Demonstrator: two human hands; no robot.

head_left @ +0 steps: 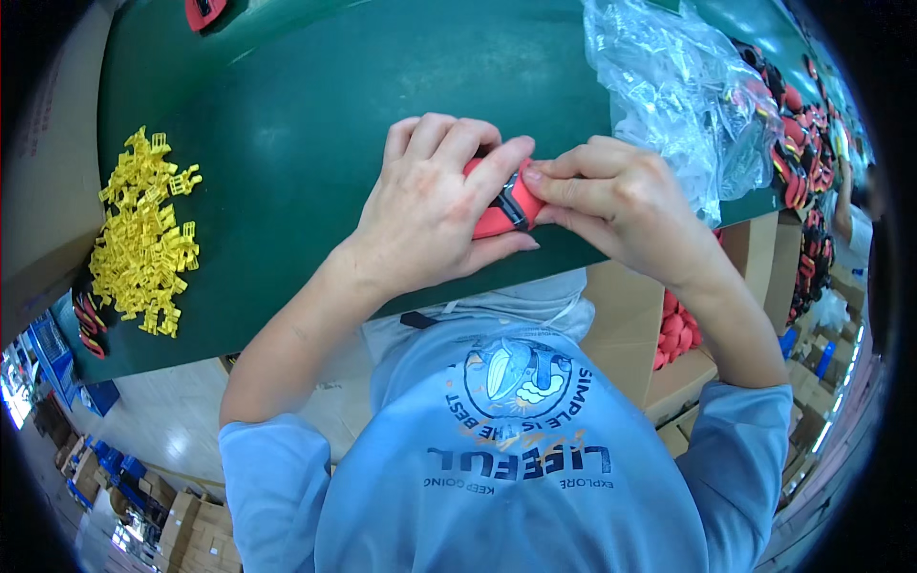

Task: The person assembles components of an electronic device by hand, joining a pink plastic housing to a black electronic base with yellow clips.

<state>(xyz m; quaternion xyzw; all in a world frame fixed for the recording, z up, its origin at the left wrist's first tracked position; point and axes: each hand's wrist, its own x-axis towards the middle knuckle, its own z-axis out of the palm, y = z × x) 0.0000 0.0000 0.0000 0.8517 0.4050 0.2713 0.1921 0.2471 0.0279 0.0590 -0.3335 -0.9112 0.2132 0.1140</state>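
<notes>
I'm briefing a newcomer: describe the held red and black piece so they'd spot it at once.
Find the green table, then the middle of its near edge, beyond the blue shirt. There the left hand and right hand hold the red and black piece. Unlike the yellow parts on the left and the clear plastic bag on the right, it alone is held.

Glossy green table (pixel 315 124); pale shiny floor (pixel 181 439) lower left; brown cartons (pixel 196 535) beyond; bright light (pixel 16 406) far left.
</notes>
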